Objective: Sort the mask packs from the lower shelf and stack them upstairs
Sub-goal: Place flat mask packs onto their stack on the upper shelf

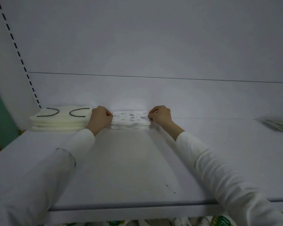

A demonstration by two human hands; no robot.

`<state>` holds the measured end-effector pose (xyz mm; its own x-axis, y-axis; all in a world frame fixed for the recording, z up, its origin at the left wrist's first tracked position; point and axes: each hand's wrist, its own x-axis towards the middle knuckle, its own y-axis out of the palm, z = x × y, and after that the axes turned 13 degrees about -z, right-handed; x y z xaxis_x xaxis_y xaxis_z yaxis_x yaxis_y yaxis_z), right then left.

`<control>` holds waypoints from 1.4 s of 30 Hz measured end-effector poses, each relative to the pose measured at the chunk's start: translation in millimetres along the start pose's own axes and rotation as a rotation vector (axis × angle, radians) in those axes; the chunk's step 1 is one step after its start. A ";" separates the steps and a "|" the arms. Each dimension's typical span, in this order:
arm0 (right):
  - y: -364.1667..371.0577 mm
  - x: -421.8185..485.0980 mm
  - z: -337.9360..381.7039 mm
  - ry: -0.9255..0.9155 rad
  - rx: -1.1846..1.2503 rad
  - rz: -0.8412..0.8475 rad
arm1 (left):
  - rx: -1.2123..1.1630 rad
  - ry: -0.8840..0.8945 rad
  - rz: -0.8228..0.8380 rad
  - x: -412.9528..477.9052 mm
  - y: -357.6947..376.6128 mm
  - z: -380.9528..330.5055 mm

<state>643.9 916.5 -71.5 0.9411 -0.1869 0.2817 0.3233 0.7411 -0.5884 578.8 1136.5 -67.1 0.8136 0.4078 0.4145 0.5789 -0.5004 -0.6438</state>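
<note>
Here: mask stack [130, 120] held between left fingers [109, 114], right fingers [151, 116].

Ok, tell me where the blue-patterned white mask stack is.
The blue-patterned white mask stack sits at the back middle of the white shelf in the head view, gripped between the left hand and right hand, right of the cream mask stack.

Bare shelf [129, 160] in front gives passage; cream stack [60, 121] just left of patterned stack [131, 122] blocks that side.

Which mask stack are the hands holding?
The middle white stack with blue-grey print, between left hand and right hand; the cream stack with black loops lies leftward.
</note>
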 end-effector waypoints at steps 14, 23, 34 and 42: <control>-20.6 -34.3 6.4 -0.327 0.001 -0.193 | 0.023 0.344 0.004 -33.4 -31.5 -4.6; -61.4 -171.3 48.2 -0.735 0.143 -0.314 | -0.292 0.547 -0.032 -126.4 -108.2 4.0; -25.6 -320.2 0.2 -1.103 0.144 -0.162 | -0.654 0.253 0.082 -239.9 -162.4 98.5; 40.5 -344.2 -90.8 -0.939 0.074 0.066 | -0.645 0.094 0.107 -292.7 -112.7 194.9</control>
<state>342.1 952.2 -261.2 0.4825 0.4292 0.7635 0.2348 0.7764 -0.5849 264.7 1222.3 -241.3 0.8527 0.2767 0.4430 0.3880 -0.9034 -0.1825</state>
